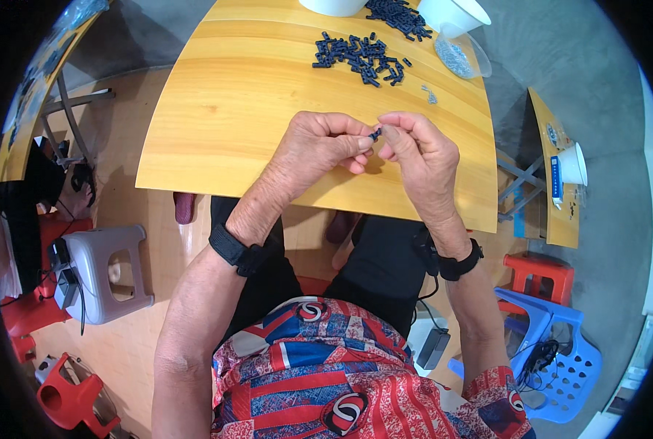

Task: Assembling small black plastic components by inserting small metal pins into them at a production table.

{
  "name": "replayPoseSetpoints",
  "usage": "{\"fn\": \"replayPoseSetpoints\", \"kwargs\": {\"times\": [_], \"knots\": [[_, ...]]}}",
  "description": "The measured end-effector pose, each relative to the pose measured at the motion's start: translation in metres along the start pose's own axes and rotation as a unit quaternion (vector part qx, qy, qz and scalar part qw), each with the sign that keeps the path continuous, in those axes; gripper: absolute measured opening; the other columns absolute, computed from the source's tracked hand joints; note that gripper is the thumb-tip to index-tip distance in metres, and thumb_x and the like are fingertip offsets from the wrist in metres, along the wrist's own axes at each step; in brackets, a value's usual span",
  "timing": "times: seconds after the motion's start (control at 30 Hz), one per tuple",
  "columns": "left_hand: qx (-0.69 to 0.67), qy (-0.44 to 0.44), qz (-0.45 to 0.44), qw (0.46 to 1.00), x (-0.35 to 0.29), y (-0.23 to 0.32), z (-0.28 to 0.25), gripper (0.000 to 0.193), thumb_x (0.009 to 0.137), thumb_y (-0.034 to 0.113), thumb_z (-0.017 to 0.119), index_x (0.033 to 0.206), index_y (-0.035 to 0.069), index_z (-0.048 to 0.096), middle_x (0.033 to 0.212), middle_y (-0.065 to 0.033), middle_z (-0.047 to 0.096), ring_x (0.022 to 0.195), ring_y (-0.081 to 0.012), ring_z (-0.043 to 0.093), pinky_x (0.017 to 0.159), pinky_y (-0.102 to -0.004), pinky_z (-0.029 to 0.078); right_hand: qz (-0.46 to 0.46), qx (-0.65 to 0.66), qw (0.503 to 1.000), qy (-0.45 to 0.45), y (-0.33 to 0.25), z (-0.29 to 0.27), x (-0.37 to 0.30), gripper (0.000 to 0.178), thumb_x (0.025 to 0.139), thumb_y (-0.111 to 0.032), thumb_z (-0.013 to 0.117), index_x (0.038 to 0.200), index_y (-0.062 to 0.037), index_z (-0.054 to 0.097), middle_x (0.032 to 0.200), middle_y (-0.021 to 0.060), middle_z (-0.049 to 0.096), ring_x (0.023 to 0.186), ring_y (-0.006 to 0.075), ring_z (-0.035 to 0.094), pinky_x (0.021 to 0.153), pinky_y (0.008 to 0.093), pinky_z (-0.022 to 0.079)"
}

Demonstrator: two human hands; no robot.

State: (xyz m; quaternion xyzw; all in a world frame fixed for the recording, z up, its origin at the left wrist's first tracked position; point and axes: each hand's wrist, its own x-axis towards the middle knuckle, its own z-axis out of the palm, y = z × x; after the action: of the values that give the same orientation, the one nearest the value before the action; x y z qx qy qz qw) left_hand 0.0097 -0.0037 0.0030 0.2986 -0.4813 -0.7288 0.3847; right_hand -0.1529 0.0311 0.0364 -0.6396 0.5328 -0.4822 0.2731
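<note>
Above the near part of the wooden table (224, 139), my left hand (323, 143) pinches a small black part (375, 134) between thumb and fingers. Close against it, my right hand (418, 150) has its thumb and forefinger pressed together at the part's right end. Whatever sits between those right fingertips is too small or hidden to make out. Beyond my hands lies a loose pile of small black cylindrical parts (359, 55). A few tiny silvery pieces (430, 94) lie to the right of that pile.
Farther back are a second black pile (400, 16), white bowls (454, 16) and a clear dish of silvery pieces (454, 57). Side tables flank mine, the right one bearing a white tub (573, 164). Around me stand a grey stool (107, 271) and a blue plastic chair (561, 358).
</note>
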Motion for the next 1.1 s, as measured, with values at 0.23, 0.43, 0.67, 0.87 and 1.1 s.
{"fn": "replayPoseSetpoints", "kwargs": {"times": [0.23,0.43,0.67,0.87,1.1], "knots": [[0.027,0.010,-0.007,1.000,0.001,0.000,0.000,0.015,0.086,0.008,0.061,0.095,-0.003,0.064,0.077,-0.0057,0.065,0.065,-0.0091,0.061,0.065,-0.0218,0.053,-0.019,-0.069,0.997,0.000,0.000,0.001,0.004,0.006,0.081,-0.004,0.062,0.085,0.0014,0.062,0.071,0.0061,0.062,0.059,0.0097,0.057,0.054,0.0237,0.046],[0.017,0.000,-0.013,1.000,0.000,0.003,-0.002,0.014,0.086,0.008,0.061,0.095,-0.002,0.065,0.075,-0.0057,0.065,0.065,-0.0095,0.061,0.065,-0.0219,0.053,-0.059,-0.076,0.994,-0.042,0.003,-0.001,0.010,0.005,0.081,-0.003,0.061,0.082,0.0018,0.061,0.070,0.0064,0.061,0.058,0.0104,0.057,0.053,0.0238,0.046],[-0.002,0.009,-0.018,1.000,0.000,0.002,-0.002,0.014,0.085,0.008,0.062,0.094,-0.002,0.065,0.076,-0.0066,0.066,0.065,-0.0102,0.062,0.065,-0.0223,0.053,-0.014,0.008,0.998,-0.053,0.011,0.002,0.012,0.004,0.082,-0.002,0.061,0.081,0.0020,0.061,0.069,0.0048,0.061,0.058,0.0091,0.057,0.053,0.0223,0.046],[0.023,0.025,-0.017,0.999,0.001,0.000,-0.001,0.014,0.085,0.008,0.062,0.093,-0.003,0.065,0.078,-0.0078,0.066,0.066,-0.0109,0.062,0.065,-0.0224,0.053,-0.065,-0.037,0.997,-0.012,0.014,0.011,0.003,0.008,0.082,-0.005,0.062,0.077,0.0007,0.061,0.067,0.0047,0.061,0.056,0.0079,0.057,0.051,0.0226,0.045],[-0.025,0.038,-0.022,0.999,0.001,0.007,0.002,0.015,0.085,0.008,0.062,0.094,-0.004,0.064,0.081,-0.0086,0.066,0.067,-0.0112,0.063,0.066,-0.0228,0.054,0.004,0.031,0.999,-0.011,0.012,0.009,0.007,0.009,0.084,-0.008,0.061,0.082,0.0010,0.063,0.068,0.0047,0.062,0.056,0.0070,0.056,0.051,0.0211,0.044]]}}
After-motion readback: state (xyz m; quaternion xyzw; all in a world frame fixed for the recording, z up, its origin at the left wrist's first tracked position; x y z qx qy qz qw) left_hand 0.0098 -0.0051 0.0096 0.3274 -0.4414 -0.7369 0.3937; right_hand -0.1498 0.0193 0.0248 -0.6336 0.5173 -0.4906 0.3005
